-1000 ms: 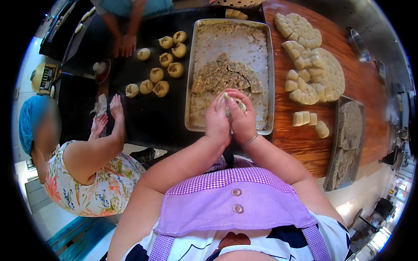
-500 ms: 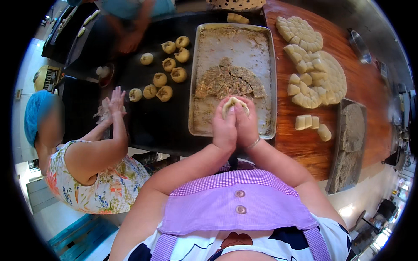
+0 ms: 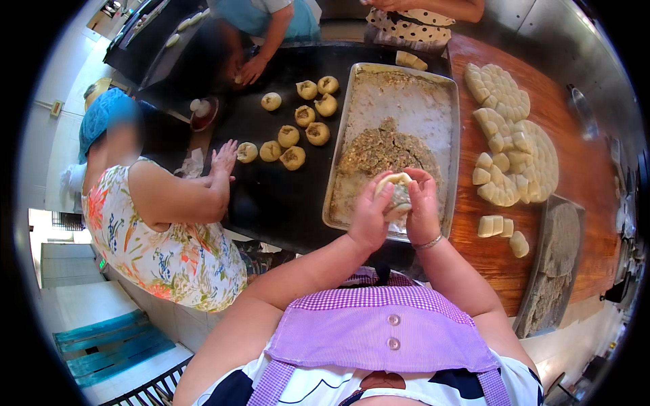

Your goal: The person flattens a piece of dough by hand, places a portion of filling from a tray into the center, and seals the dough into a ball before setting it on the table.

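My left hand (image 3: 371,218) and my right hand (image 3: 424,211) are raised over the near part of a metal tray (image 3: 330,203). Between them they grip a hollowed piece of dough (image 3: 399,197), opened into a cup with a pale rim. My left fingers curl round its left side and the thumb presses on it. My right fingers hold the other side near the rim. A crumbly brown filling (image 3: 387,147) lies heaped in the tray just beyond my hands. Whether filling is inside the dough, I cannot tell.
Several filled dough balls (image 3: 288,136) sit on the black table left of the tray. Scored dough rounds (image 3: 538,159) and cut pieces (image 3: 496,226) lie on the wooden board, beside a long grey pan (image 3: 554,257). Co-workers stand at the left (image 3: 162,237) and far side (image 3: 298,27).
My hands were pressed together round the dough; now they are further apart and the dough is spread wider. The whole view has shifted. The left co-worker's hands have come down to the table.
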The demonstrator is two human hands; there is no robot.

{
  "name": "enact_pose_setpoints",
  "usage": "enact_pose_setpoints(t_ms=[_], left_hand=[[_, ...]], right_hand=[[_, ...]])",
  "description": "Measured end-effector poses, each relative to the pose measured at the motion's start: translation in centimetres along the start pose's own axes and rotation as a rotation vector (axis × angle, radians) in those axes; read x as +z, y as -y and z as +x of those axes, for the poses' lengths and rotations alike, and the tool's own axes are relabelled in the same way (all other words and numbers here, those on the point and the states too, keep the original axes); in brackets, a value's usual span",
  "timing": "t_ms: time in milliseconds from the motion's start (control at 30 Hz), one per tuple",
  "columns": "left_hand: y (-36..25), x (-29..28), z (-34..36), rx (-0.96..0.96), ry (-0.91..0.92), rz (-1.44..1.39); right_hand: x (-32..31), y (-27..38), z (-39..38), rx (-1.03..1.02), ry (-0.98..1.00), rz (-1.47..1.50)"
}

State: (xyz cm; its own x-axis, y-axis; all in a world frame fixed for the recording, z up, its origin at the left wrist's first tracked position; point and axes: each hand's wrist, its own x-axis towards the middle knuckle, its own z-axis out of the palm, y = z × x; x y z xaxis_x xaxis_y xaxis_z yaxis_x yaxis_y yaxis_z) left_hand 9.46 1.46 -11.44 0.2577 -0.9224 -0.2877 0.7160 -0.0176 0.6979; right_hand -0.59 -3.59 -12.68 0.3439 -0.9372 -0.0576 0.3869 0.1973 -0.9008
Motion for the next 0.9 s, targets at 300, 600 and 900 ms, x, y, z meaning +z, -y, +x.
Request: enact_pose_setpoints(t_ms=[300,600,900], left_hand=[[4.4,-1.9,2.6,0.374,-0.109,0.675],[-1.3,-0.1,2.0,0.066,0.003,-0.113],[3.9,-2.6,4.0,0.330,-0.073,0.688]], right_hand=[[0.5,-3.6,0.0,-0.162,-0.069,-0.168],[1.5,-0.1,1.2,-0.102,0.034,-0.134],[0.4,-3.8,1.0,-0.256,-0.109,-0.383]])
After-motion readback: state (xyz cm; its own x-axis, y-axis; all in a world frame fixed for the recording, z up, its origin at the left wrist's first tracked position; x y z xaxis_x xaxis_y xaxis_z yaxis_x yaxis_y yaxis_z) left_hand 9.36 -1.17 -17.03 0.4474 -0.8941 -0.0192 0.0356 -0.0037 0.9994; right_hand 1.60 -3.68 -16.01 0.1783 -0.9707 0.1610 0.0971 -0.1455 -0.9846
